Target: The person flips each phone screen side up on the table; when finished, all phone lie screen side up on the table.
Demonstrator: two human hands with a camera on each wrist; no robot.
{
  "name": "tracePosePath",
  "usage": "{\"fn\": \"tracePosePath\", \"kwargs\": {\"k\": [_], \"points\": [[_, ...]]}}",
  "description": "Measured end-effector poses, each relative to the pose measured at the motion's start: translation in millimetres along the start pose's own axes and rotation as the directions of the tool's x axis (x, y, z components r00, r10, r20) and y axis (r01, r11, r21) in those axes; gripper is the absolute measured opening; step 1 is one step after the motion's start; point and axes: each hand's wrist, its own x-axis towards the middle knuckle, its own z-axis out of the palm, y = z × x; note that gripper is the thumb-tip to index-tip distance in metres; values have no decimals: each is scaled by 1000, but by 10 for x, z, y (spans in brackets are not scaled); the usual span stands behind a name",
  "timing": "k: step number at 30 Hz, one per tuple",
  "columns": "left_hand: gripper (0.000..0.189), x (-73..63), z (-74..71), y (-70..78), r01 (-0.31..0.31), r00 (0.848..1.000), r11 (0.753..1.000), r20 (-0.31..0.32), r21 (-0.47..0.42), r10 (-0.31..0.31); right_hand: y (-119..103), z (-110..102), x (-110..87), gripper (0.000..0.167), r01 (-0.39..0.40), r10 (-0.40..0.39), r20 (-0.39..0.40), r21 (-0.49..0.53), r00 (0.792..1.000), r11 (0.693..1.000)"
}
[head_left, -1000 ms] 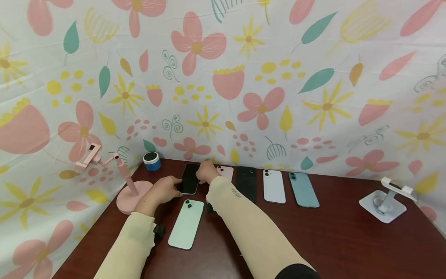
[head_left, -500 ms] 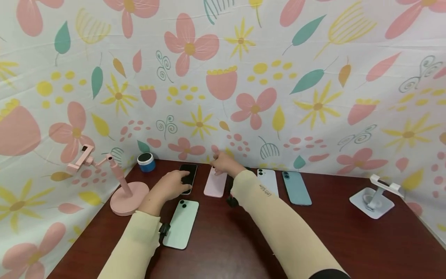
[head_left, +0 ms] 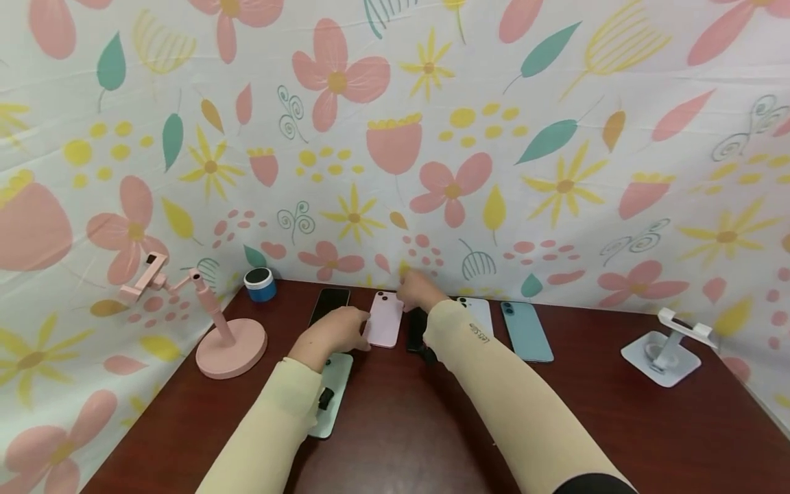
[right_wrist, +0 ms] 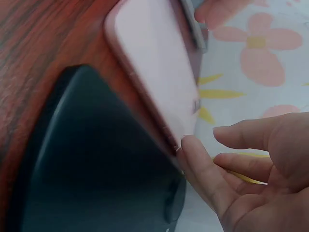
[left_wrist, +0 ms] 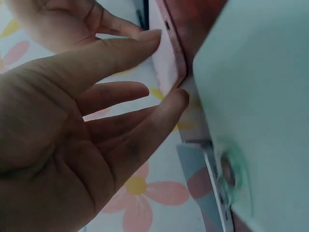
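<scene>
A pink phone [head_left: 385, 321] lies back up on the dark table, between my two hands. My left hand [head_left: 333, 334] is at its lower left side, fingers loosely extended; in the left wrist view the thumb tip overlaps the phone's end and a fingertip is right at its corner. Beside the phone's upper right edge is my right hand [head_left: 421, 291], its extended fingertips at the long edge in the right wrist view, thumb apart. A black phone [right_wrist: 96, 159] lies to the right, partly hidden by my right arm. Under my left wrist is a mint green phone [head_left: 336, 405].
Left of the pink phone lies a dark-screened phone [head_left: 331, 299]. A white phone [head_left: 476, 312] and a blue phone [head_left: 527, 331] continue the row rightward. A pink stand [head_left: 231, 348] and blue jar [head_left: 260, 285] are left; a white stand [head_left: 662, 358] is right. Patterned cloth [head_left: 395, 206] rises behind.
My right hand has gone from the dark-screened phone to the pink phone's right side. My left hand has since left the dark-screened phone and moved right to the pink one.
</scene>
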Motion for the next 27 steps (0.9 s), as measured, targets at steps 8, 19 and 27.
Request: {"fn": "tracePosePath", "kwargs": {"k": [8,19,27], "points": [[28,70,60,36,-12,1000,997,-9,77,13,27,62,8,25,31,-33,-25,-91,999,995],[45,89,88,99,-10,1000,994,-18,111,12,22,213,90,27,41,-48,-31,-181,998,983],[15,92,117,82,-80,995,986,-45,147,88,-36,299,150,44,25,-33,-28,-261,999,965]]}}
